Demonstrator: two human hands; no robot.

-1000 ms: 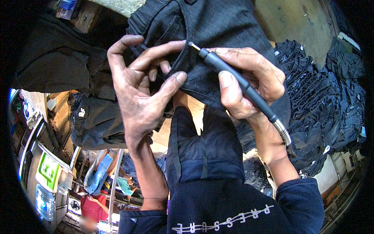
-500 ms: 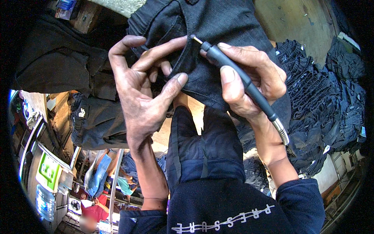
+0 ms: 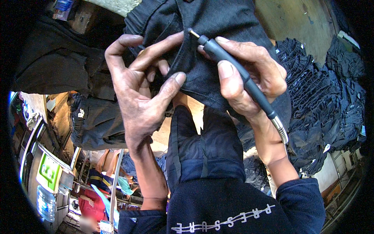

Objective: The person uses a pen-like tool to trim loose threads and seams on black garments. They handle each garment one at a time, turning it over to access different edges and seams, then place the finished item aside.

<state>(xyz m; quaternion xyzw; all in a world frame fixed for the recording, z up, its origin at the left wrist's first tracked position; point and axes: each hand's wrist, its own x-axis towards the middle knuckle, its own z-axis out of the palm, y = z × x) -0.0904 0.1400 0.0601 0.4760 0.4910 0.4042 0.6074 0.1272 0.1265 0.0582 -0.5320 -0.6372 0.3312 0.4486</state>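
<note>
A black denim garment (image 3: 222, 23) with a curved pocket-like edge is spread out in front of me. My left hand (image 3: 146, 89) holds that edge, its index finger stretched along the cloth with the tip at the seam, its thumb resting lower down and the other fingers curled. In my right hand (image 3: 249, 74), gripped like a pen, is a black rotary tool handpiece (image 3: 233, 64) with a metal spring sleeve at its rear. Its thin metal shaft ends in a small dark tip, at the seam beside my left index fingertip.
Dark gathered garments (image 3: 311, 93) are heaped on the right. More black cloth (image 3: 54, 62) lies at left, above a dark folded garment (image 3: 101, 121). A person in a red top (image 3: 91, 204) is at lower left, near a clear plastic bottle (image 3: 45, 204) and a green-and-white container (image 3: 48, 169).
Both hands, the handpiece and the cloth have shifted slightly up and left. The tool tip stays by my left index fingertip. The person in red has moved; the blue cloth there has shifted.
</note>
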